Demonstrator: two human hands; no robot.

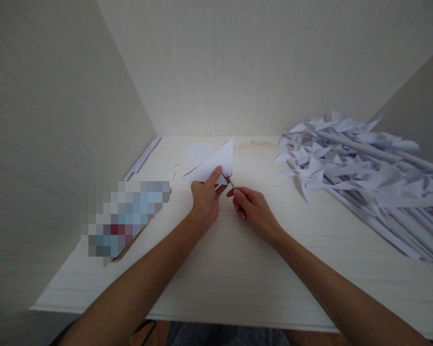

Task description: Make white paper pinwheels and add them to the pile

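Left hand pinched a folded sheet of white paper near its lower corner, thumb on top and fingers hidden behind, so the sheet stood tilted above the white desk at about the middle of the view. Right hand, just beside it at three o'clock, was closed in a loose fist around a thin tool, of which only a small grey tip with a touch of red showed at the paper's bottom edge; what kind of tool it was could not be told. The paper looked triangular, pointed toward twelve o'clock, crisp along its folds and plain on both faces. It would likely handle as very light and limp away from the creases, easy to crumple or tear, so a hold close to the folded edge, where layers stiffened it, seemed safest. Another flat sheet lay on the desk behind it at eleven o'clock. A large heap of rolled paper sticks with folded pinwheel heads filled the desk at two to four o'clock. At nine o'clock lay a blurred flat object, and beyond it a white rolled paper tube rested along the wall.
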